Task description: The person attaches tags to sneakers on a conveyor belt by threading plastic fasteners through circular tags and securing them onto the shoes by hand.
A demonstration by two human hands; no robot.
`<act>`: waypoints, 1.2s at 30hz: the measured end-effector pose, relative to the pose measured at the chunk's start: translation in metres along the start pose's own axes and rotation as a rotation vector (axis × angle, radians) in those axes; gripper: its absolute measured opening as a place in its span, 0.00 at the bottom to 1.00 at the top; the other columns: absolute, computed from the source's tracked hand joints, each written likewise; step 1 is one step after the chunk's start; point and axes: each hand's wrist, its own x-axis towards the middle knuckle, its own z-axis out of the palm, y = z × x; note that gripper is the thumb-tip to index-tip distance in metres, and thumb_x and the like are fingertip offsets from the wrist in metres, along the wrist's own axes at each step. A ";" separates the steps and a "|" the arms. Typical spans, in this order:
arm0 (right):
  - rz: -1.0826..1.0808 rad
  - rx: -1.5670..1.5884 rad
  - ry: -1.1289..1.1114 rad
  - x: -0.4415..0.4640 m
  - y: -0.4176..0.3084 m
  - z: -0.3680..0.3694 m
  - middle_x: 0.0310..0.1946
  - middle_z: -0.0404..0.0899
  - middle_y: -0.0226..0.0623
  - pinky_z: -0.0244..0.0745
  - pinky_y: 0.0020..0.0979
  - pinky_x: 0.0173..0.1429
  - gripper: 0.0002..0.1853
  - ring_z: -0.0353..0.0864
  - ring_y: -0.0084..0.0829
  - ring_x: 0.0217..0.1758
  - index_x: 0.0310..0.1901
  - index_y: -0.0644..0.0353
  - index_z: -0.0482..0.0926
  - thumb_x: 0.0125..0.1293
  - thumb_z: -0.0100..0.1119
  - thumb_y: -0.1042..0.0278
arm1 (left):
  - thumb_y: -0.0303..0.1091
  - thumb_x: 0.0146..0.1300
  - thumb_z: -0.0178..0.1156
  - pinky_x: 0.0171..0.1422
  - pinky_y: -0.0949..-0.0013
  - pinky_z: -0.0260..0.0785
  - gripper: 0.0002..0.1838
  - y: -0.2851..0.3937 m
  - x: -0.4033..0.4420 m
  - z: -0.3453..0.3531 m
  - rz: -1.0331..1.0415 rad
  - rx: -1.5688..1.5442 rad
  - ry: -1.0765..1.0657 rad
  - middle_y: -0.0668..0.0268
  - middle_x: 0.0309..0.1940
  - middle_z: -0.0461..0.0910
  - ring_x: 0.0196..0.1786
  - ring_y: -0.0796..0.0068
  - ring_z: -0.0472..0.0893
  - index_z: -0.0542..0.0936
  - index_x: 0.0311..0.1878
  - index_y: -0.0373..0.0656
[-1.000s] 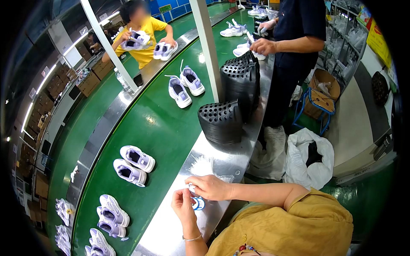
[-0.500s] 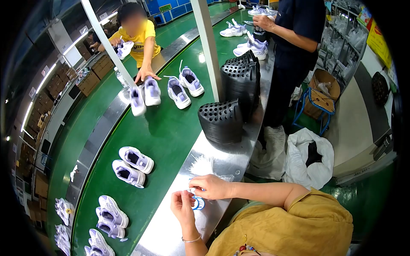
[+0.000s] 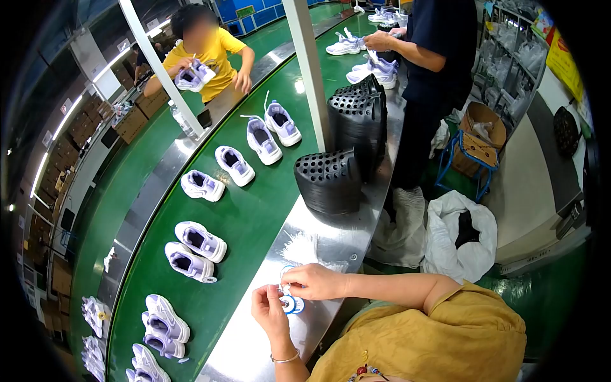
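Note:
My left hand (image 3: 272,313) is closed in a pinch over the metal ledge, its fingertips at a small round white-and-blue tag (image 3: 289,305). Close against it, my right hand (image 3: 313,281) is also pinched shut. Something small and white shows between the fingertips of both hands, too small to make out. Other round blue-edged tags lie partly hidden beneath the fingers. Just beyond my right hand is a heap of thin white plastic strands (image 3: 300,247), perhaps tag fasteners. Left of my hands, a pair of white-and-lilac sneakers (image 3: 196,251) rests on the green belt.
Black perforated shoe-like forms (image 3: 328,181) stand on the metal ledge (image 3: 280,254) ahead, beside a white post (image 3: 309,70). More sneakers line the belt (image 3: 248,213). Across it is a co-worker in yellow (image 3: 216,60); another in dark clothes (image 3: 439,83) stands ahead right. A white sack (image 3: 461,235) sits on the floor.
The co-worker in yellow has let go of two sneakers, which now sit apart on the belt, and has drawn that hand back. My hands stay nearly in place, the left shifting slightly.

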 end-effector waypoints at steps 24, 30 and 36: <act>0.045 0.030 0.033 0.003 0.026 -0.004 0.23 0.75 0.45 0.70 0.37 0.31 0.05 0.76 0.44 0.27 0.32 0.63 0.74 0.57 0.52 0.70 | 0.31 0.66 0.53 0.29 0.82 0.67 0.08 -0.005 0.023 0.005 -0.016 0.085 -0.103 0.66 0.30 0.77 0.30 0.83 0.76 0.75 0.35 0.35; 0.004 0.062 0.100 0.005 0.032 -0.011 0.23 0.75 0.42 0.68 0.30 0.29 0.06 0.74 0.32 0.23 0.36 0.65 0.75 0.57 0.55 0.75 | 0.31 0.62 0.57 0.31 0.75 0.67 0.08 -0.018 0.102 -0.004 0.189 0.385 -0.015 0.63 0.27 0.78 0.27 0.78 0.74 0.78 0.35 0.35; 0.100 0.112 0.052 0.009 0.037 -0.021 0.23 0.75 0.43 0.69 0.32 0.30 0.07 0.75 0.37 0.24 0.36 0.64 0.75 0.57 0.54 0.72 | 0.32 0.60 0.58 0.47 0.60 0.68 0.13 -0.029 0.210 0.000 0.461 0.734 -0.002 0.52 0.38 0.79 0.41 0.56 0.76 0.75 0.45 0.34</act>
